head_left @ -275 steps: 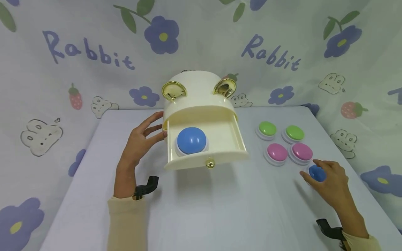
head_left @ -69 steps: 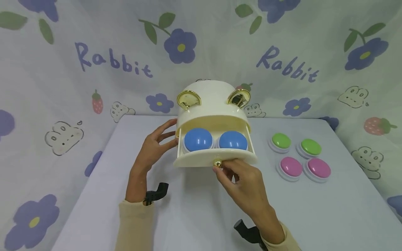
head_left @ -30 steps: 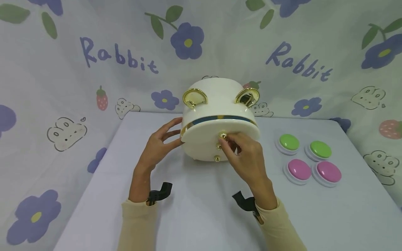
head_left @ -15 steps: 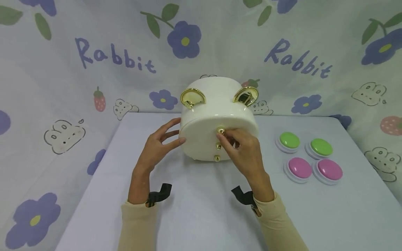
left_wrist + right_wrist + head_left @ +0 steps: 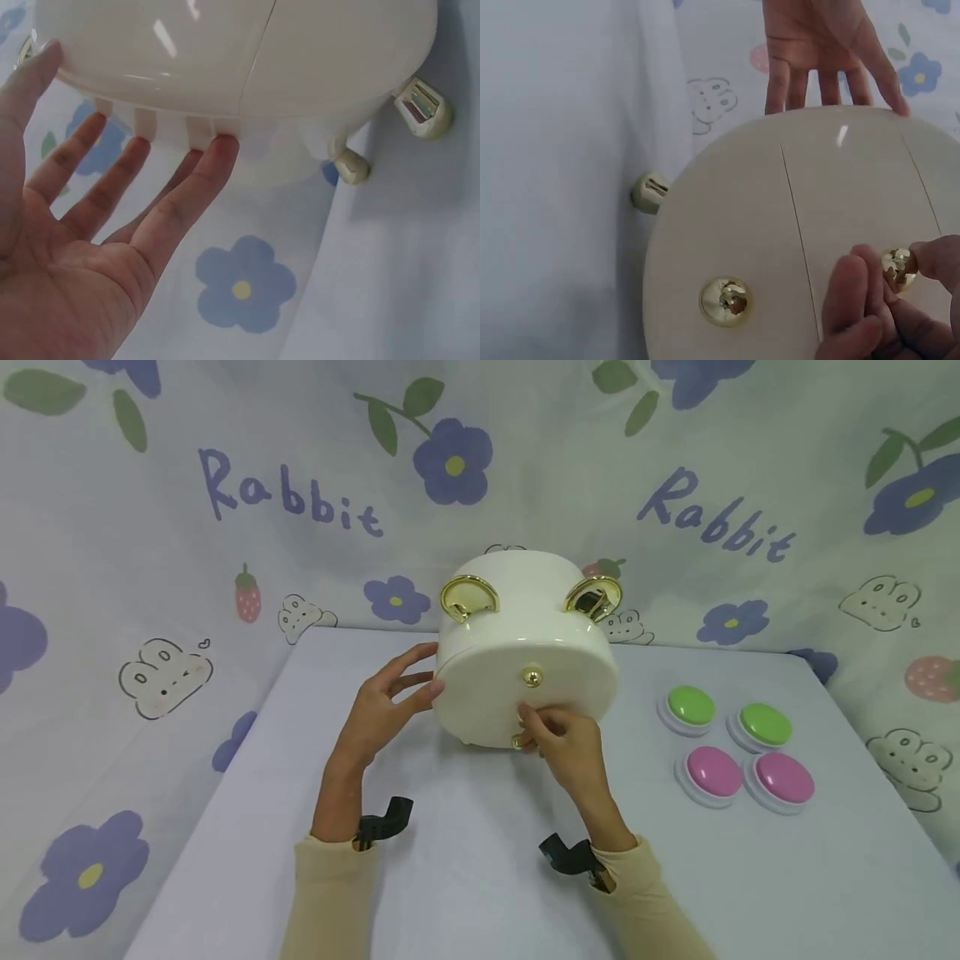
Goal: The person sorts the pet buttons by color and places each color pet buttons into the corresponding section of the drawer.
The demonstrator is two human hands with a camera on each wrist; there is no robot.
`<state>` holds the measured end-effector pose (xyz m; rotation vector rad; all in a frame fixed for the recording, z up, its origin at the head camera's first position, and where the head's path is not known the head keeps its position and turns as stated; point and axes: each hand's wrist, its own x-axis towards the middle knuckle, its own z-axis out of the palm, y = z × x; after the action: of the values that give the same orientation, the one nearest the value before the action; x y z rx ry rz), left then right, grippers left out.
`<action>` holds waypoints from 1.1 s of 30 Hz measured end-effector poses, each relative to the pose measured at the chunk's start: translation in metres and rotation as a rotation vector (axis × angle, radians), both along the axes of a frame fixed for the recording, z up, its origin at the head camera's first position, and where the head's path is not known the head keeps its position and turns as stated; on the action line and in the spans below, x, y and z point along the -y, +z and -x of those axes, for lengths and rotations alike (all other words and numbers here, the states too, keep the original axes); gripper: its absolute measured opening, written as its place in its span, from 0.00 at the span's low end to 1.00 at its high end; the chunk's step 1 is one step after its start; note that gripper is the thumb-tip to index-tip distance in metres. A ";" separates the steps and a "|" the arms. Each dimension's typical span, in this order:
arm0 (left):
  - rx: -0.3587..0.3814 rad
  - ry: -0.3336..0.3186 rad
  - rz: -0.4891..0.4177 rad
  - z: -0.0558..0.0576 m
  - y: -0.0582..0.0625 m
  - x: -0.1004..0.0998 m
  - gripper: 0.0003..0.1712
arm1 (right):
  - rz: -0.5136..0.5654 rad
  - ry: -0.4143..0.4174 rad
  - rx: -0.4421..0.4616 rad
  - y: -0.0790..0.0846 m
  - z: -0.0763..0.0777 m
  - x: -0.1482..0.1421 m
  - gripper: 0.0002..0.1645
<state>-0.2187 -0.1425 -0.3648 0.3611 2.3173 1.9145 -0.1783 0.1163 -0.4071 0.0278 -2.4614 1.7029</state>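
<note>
A glossy cream-white drawer box point(image 5: 487, 693) with gold ears and gold knobs stands at the table's middle, its drawer fronts flush. My left hand point(image 5: 378, 714) rests on its left side, thumb near the front edge; in the left wrist view its straight fingers point(image 5: 180, 206) touch the wall. My right hand point(image 5: 572, 747) pinches the middle drawer knob point(image 5: 898, 268) between thumb and fingers; in the head view the hand hides this knob. Above it shows the top knob point(image 5: 532, 677), and in the right wrist view the bottom knob point(image 5: 726, 301). The box's contents are hidden.
On the right of the white table point(image 5: 465, 877) lie two green-topped push buttons point(image 5: 690, 706) and two pink-topped push buttons point(image 5: 783, 777), all on white round bases. A patterned cloth point(image 5: 540, 460) hangs behind the table. The box stands on small gold feet point(image 5: 351, 165).
A second blue button went into the top drawer beside the first. The right hand pushed that drawer in, let go of its knob and moved down to the middle one.
</note>
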 end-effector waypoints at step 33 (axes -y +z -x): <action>-0.036 0.006 0.000 0.018 -0.028 0.004 0.35 | 0.121 -0.051 -0.035 -0.007 -0.037 0.006 0.19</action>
<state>-0.2366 -0.1468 -0.3931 0.3925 2.3425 1.9266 -0.1414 0.1105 -0.4138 -0.0184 -2.3095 1.8107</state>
